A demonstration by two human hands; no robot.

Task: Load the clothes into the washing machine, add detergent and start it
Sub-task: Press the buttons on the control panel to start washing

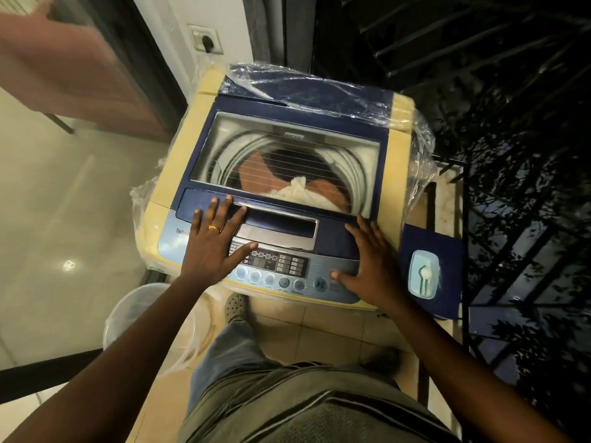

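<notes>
Grey trousers (287,394) fill the bottom of the view, and from there two bare arms reach to the cream and dark blue top-loading washing machine (179,174), whose glass-windowed lid (287,139) is closed over the orange and white clothes (300,190) lying in the drum. Left hand (217,238), wearing a gold ring, lies flat with fingers spread wide across the lid's front edge, holding nothing. Right hand (367,260) rests flat and empty, thumb on the grey button panel (281,266), near a pale blue detergent scoop (423,278).
</notes>
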